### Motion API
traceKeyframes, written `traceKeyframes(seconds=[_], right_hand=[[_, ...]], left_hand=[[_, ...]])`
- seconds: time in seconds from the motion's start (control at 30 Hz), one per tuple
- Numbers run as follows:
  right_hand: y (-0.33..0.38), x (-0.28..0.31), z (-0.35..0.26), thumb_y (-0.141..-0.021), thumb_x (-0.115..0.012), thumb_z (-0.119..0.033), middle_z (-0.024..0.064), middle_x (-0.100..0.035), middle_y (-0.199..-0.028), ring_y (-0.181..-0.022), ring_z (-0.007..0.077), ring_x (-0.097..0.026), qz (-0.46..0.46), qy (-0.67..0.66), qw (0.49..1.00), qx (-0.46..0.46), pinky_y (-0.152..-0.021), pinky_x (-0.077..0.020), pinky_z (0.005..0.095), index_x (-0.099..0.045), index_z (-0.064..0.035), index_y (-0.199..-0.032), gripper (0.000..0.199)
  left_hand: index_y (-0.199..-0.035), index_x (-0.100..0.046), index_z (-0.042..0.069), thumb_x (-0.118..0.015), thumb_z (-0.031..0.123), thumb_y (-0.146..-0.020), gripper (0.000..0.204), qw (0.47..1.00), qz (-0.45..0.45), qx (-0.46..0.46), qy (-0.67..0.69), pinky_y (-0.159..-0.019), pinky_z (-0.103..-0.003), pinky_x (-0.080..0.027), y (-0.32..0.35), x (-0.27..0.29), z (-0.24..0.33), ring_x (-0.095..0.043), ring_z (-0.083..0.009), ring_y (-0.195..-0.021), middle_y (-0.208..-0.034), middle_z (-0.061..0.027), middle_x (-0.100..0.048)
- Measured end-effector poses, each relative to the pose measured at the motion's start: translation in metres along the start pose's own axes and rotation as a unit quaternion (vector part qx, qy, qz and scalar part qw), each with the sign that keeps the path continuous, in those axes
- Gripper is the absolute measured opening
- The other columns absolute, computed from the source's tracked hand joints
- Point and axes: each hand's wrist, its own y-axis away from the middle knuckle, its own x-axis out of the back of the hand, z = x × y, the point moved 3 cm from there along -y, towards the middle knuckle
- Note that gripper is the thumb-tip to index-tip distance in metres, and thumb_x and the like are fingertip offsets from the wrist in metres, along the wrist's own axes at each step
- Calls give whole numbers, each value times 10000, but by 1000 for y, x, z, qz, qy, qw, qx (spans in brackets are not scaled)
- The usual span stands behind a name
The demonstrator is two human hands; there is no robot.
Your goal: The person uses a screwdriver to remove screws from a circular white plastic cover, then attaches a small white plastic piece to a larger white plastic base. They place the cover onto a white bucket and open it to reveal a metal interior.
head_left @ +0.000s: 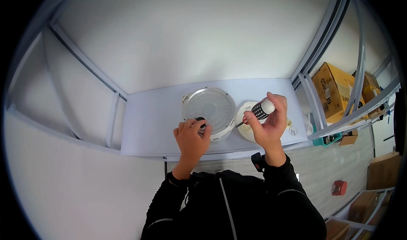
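Note:
On the white table lies a round, translucent lid-like part [210, 108] with a pale rim and small clips. My left hand [193, 140] rests at its near-left edge, fingers curled about a small black round piece [200, 120] whose kind I cannot make out. In my right hand [272, 127] is a screwdriver [263, 108] with a black-and-white patterned handle and a pale butt end. Its shaft slants down to the left, the tip close to the lid-like part's right rim. Beneath this hand sits a cream-white round part [243, 134], partly covered by it.
A small white disc [293, 131] lies on the table [148, 125] at the right. Metal frame posts [316, 40] flank the table. Beyond the right one are a cardboard box [335, 91], a teal basket [326, 140] and, on the floor, a red stool [339, 188].

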Motion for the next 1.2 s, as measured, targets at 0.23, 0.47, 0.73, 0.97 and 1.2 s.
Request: traceKeyframes(seconds=[0.23,0.47,0.73,0.97,1.2], right_hand=[[3,9,-6,-757,-969,-149,136,-618,-1151,-986,264,-595,7,23,1000,13,-812,-483,350,-631,-3,-1331,681],[7,12,-15,-788,-952,-95,141,-574,-1224,-1015,240,-633,25,-46,999,13,-848,-539,358,-529,-13,-1424,768],[12,-6,-29,-851,-901,-60,153,-554,-1272,-1027,304,-731,52,-206,977,-27,-894,-613,429,-424,-28,-1476,787],[12,-26,-34,-868,-888,-68,155,-548,-1285,-1020,307,-731,29,-229,973,-21,-891,-624,444,-407,-44,-1501,795],[15,-41,-36,-877,-883,-78,155,-550,-1280,-1029,303,-726,10,-252,967,-32,-893,-633,447,-407,-43,-1502,786]], left_hand=[[-917,-828,190,-808,249,-867,80,999,-43,21,-23,-885,-425,-395,-1,-3,-9,-629,-217,-914,-889,50,-699],[-1047,-765,88,-754,168,-968,113,984,-63,31,162,-819,-373,-481,-2,2,-10,-669,-187,-876,-916,-35,-748],[-1136,-746,-22,-706,60,-1025,144,879,5,108,464,-839,-276,-567,17,12,-3,-727,-138,-884,-1008,-103,-798],[-1148,-754,-56,-684,-2,-1022,154,882,8,102,461,-867,-266,-566,23,25,-17,-739,-155,-935,-1001,-121,-784],[-1152,-739,-73,-669,-69,-1004,164,882,28,66,465,-853,-260,-549,31,34,-22,-708,-145,-947,-1042,-127,-767]])
